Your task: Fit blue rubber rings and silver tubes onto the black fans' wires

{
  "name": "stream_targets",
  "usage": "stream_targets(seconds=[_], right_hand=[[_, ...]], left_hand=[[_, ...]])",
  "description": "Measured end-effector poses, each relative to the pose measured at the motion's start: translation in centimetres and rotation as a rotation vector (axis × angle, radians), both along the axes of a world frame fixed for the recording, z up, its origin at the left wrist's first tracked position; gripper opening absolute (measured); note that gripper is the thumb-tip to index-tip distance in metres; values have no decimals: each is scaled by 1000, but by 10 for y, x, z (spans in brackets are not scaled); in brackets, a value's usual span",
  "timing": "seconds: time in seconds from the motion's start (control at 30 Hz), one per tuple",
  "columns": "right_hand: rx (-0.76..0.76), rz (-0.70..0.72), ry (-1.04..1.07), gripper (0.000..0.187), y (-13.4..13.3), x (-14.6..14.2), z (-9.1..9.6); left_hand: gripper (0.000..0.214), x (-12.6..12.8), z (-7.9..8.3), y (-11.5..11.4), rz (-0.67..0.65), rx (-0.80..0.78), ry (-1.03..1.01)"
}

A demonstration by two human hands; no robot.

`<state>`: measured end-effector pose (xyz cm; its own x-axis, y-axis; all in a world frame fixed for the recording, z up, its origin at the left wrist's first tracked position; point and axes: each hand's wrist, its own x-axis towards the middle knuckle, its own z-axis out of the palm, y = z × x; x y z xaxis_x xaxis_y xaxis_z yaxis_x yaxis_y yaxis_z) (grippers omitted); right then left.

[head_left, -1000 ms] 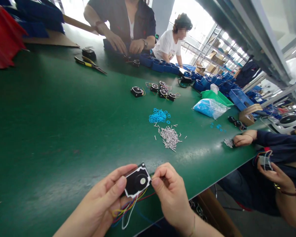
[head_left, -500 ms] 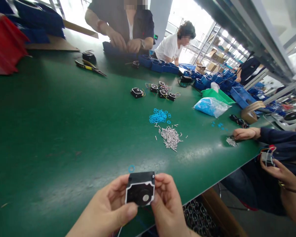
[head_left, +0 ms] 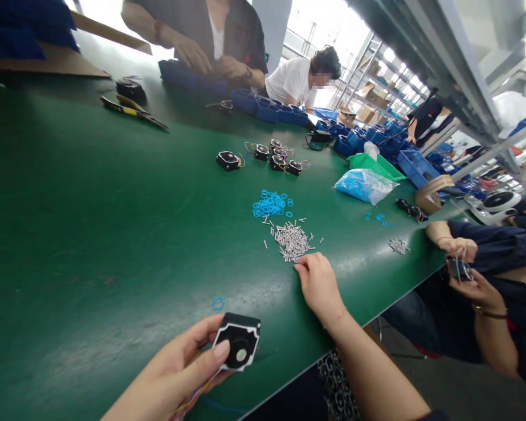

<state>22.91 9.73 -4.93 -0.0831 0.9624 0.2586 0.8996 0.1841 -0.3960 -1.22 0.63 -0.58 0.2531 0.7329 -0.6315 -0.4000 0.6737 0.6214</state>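
My left hand [head_left: 193, 362] is closed round a square black motor [head_left: 248, 345] with silvery edges, thumb on its face. Coloured wires trail from it below the hand. My right hand [head_left: 319, 283] reaches to the near edge of a pile of small silvery screws [head_left: 290, 240], its thumb and fingertips pinched together. Whatever lies between those fingertips is too small to make out. Behind the screws is a heap of blue rubber rings [head_left: 269, 203]. One loose blue ring [head_left: 218, 303] lies on the green table just beyond the motor.
Several wired motors [head_left: 277, 161] stand farther back. Pliers [head_left: 134, 111] lie at the far left. A bag of blue rings [head_left: 363, 185] rests by a green tray [head_left: 381, 168]. At the right, a co-worker's hands [head_left: 469, 275] hold another motor. More motors [head_left: 337, 380] sit below the table edge.
My right hand has let go of the motor and moved forward to the screw pile. The left hand keeps the motor. The co-worker's hand has left the small screw pile and joined their other hand.
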Motion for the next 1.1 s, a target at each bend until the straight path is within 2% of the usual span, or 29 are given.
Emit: stream_targets(seconds=[0.07, 0.13, 0.2, 0.3, 0.4, 0.5, 0.8, 0.9, 1.03, 1.1], right_hand=[[-17, 10, 5, 12, -2, -5, 6], [-83, 84, 124, 13, -9, -13, 20], [-232, 244, 379, 13, -19, -24, 36], [-561, 530, 793, 19, -32, -45, 51], [-810, 643, 984, 28, -38, -60, 50], [-897, 641, 1007, 31, -38, -63, 43], [-834, 710, 884, 28, -38, -59, 47], [-692, 738, 774, 20, -37, -56, 52], [-489, 914, 513, 14, -35, -51, 69], [-423, 952, 378, 15, -36, -50, 78]], left_hand=[[45, 1, -4, -1, -49, 54, 26], [45, 2, -9, -3, -89, 99, 35], [46, 2, -13, -4, -124, 132, 28], [48, 3, -16, -5, -174, 172, 3], [49, 2, -14, -5, -197, 185, -14], [50, 1, -11, -6, -200, 199, -15], [51, 0, -12, -7, -244, 213, -36], [54, 0, -16, -8, -262, 226, -71], [54, 2, -22, -9, -304, 265, -78], [52, 3, -24, -9, -321, 296, -53]])
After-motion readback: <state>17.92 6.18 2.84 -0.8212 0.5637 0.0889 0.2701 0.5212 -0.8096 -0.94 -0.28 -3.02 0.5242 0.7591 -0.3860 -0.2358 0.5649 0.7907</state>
